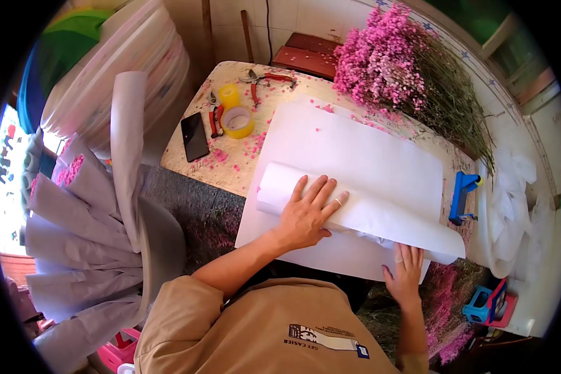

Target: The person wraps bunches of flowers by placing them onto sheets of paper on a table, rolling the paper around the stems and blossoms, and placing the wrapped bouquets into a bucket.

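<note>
A roll of white paper [368, 209] lies slantwise over flat white sheets [349, 137] on the table. My left hand [308, 215] rests on top of the roll near its left part, fingers spread. At the roll's lower edge, toward its right end, is my right hand [405, 268], its fingers extended and their tips against the paper. Whatever the roll holds inside is mostly hidden.
Pink flowers [380, 62] lie at the table's back right. Tape [237, 122], pruners [216, 120] and a phone [195, 137] are at the left. A blue dispenser [461, 198] stands right. Wrapped bundles [81, 230] fill a bin at far left.
</note>
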A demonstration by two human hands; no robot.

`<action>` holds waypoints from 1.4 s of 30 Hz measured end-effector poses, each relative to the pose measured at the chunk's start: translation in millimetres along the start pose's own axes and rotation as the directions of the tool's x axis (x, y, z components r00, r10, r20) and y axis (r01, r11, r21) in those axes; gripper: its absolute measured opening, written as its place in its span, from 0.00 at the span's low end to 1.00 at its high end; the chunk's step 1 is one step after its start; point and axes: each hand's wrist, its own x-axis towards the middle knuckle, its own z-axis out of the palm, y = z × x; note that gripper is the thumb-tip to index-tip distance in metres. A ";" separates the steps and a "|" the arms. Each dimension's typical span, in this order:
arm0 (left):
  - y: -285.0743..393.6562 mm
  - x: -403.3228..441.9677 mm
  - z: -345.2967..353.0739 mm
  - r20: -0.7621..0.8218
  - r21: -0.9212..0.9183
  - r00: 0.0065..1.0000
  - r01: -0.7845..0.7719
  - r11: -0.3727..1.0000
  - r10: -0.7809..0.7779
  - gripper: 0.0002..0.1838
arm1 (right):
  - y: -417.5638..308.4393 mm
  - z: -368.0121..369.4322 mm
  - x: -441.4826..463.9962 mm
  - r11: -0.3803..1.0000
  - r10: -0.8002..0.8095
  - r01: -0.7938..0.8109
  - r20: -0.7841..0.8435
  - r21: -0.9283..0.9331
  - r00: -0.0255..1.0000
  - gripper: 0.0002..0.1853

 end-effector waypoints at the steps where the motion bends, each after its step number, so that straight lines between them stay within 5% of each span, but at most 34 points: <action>1: 0.5 1.3 -1.0 0.012 0.023 1.000 0.010 1.000 -0.011 0.53 | 12.7 4.1 -2.5 1.000 0.009 -0.009 -0.006 0.000 1.000 0.43; 4: 1.3 2.3 -2.8 0.014 0.040 1.000 0.000 0.999 0.000 0.54 | 48.1 8.9 0.6 0.972 0.220 -0.212 0.076 -0.102 0.973 0.40; 7: 1.4 2.4 -4.1 0.020 0.054 1.000 -0.007 0.999 0.006 0.54 | 65.8 6.2 25.1 0.943 0.322 -0.332 0.178 0.033 0.930 0.36; 11: 1.7 4.2 -3.5 0.031 0.091 0.999 -0.022 0.996 0.019 0.52 | 69.5 13.2 42.6 0.968 0.213 -0.222 0.087 0.114 0.973 0.25; 15: 1.1 5.2 0.4 -0.061 -0.005 0.998 -0.017 1.000 0.016 0.45 | 64.9 7.7 47.1 0.950 0.253 -0.272 0.134 0.152 0.958 0.23; 17: -0.9 4.8 4.7 -0.091 0.053 0.995 -0.025 0.998 0.030 0.40 | 60.9 5.6 46.1 0.958 0.232 -0.222 -0.038 0.180 0.972 0.21; 33: -2.3 3.0 9.2 -0.091 0.020 0.996 -0.022 1.000 0.024 0.35 | 79.7 30.0 9.7 0.989 0.138 -0.144 -0.117 -0.044 0.983 0.27; 35: -2.8 3.2 9.7 -0.088 0.020 0.996 -0.021 1.000 0.023 0.36 | 59.4 -6.5 18.9 0.888 0.426 -0.447 0.173 0.111 0.888 0.27; 39: -2.2 4.7 6.6 -0.035 0.012 0.999 -0.021 1.000 0.022 0.40 | 37.8 -61.6 10.1 0.942 0.336 -0.337 0.020 0.012 0.941 0.31; 41: 1.4 9.6 1.9 -0.001 0.003 1.000 0.000 1.000 0.000 0.47 | 48.8 -83.5 -12.3 0.877 0.201 -0.248 0.156 0.411 0.967 0.26; 42: 2.9 11.7 -1.0 0.023 0.005 1.000 0.014 1.000 -0.015 0.50 | 58.5 -93.8 -21.4 0.777 0.281 -0.326 0.167 0.538 0.945 0.20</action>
